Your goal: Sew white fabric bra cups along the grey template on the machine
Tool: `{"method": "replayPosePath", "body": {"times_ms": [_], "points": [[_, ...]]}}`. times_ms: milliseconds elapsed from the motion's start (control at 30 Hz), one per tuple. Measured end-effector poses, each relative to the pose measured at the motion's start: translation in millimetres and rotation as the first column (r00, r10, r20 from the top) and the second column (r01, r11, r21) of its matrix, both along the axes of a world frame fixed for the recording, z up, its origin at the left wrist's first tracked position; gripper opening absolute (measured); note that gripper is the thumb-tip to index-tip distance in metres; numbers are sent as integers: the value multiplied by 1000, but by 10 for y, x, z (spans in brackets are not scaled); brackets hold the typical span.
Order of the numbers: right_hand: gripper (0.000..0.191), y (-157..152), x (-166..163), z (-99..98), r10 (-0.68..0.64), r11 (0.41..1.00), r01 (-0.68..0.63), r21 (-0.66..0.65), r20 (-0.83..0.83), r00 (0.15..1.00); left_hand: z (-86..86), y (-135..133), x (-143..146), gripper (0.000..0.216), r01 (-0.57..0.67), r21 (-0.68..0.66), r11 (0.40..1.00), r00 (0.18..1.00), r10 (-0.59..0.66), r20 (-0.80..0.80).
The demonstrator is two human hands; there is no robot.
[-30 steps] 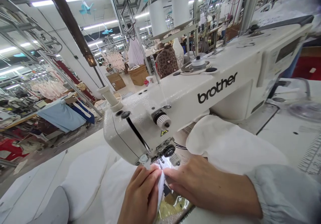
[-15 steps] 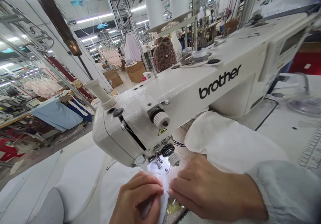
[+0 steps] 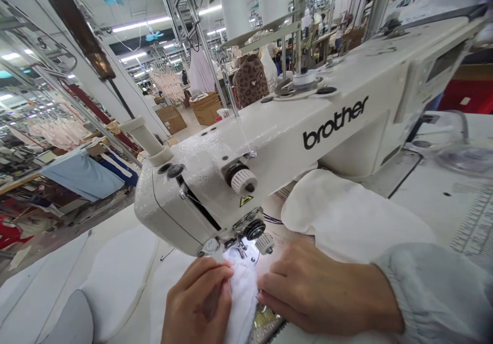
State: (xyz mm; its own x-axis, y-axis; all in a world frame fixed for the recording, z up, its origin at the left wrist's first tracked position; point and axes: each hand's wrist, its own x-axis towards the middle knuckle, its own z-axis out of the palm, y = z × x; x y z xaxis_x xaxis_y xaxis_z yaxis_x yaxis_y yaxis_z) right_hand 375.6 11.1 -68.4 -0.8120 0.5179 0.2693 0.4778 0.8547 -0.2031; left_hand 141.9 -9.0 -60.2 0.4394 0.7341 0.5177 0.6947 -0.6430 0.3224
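Note:
A white sewing machine (image 3: 277, 128) marked "brother" spans the view, its lit presser foot (image 3: 242, 250) low at the left end. White fluffy fabric (image 3: 242, 295) lies just in front of the foot, its upper end under the light. Thumb and fingers of my left hand (image 3: 200, 298) pinch the fabric's left side near the foot. My right hand (image 3: 308, 287) rests with curled fingers at the fabric's right edge; its fingertips are partly hidden, and they appear to grip that edge.
A larger white fabric piece (image 3: 346, 215) lies right of the needle area, under the machine arm. More white pieces (image 3: 119, 277) and a grey rounded piece (image 3: 73, 323) lie to the left. A printed ruler scale (image 3: 475, 226) marks the table at right. Thread cones (image 3: 234, 7) stand above.
My left hand has shifted left, away from my right hand, and more of the white fabric shows between them. The right hand stays nearly in place. The view has moved slightly.

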Motion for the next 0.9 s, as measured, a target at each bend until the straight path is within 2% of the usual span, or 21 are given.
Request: {"method": "replayPosePath", "body": {"times_ms": [267, 533, 900], "points": [[29, 18, -10, -23, 11, 1000, -11, 1, -28, 1000, -109, 27, -2, 24, 34, 74, 997, 984, -21, -175], [23, 41, -14, -8, -19, 1000, 19, -1, 17, 1000, -72, 46, -46, 22, 58, 91, 994, 956, -29, -291], [16, 52, 20, -16, 44, 999, -42, -33, 46, 998, -109, 69, -167, 28, 156, 111, 981, 915, -102, -390]]}}
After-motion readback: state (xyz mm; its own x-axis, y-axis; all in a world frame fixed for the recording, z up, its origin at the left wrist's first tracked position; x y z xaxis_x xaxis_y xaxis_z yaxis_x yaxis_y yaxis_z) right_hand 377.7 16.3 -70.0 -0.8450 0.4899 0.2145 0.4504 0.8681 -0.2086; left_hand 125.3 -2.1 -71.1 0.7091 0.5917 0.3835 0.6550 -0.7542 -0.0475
